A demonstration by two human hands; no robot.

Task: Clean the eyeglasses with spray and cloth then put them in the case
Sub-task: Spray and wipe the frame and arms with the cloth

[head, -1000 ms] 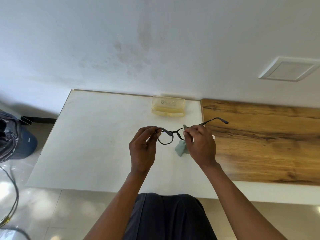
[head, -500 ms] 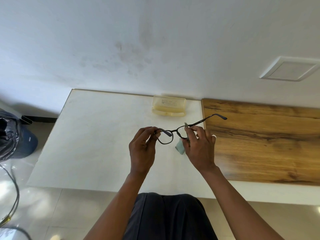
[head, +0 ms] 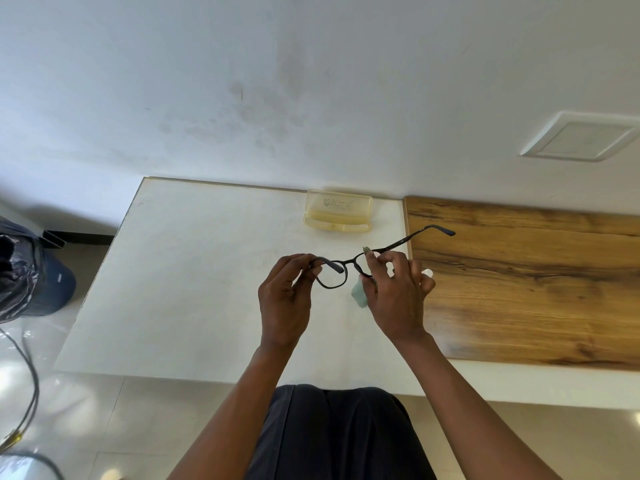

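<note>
Wiping step: our left hand (head: 284, 299) pinches the glasses (head: 334, 275) at 1 rim; right hand (head: 398, 292) fingers clamp cloth (head: 359, 295) over the other lens. Next, fold temples (case (head: 338, 213) sits open).

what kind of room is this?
Probably a plain home or office room, hard to say which: a white table abutting a wood-grain top against a scuffed painted wall, glossy floor tiles, and a bagged bin beside it.

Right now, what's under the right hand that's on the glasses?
A pale green cloth hangs below the right hand, pinched against the lens of the eyeglasses. That lens is mostly covered. A small white object peeks out behind the knuckles; what it is cannot be told.
</note>
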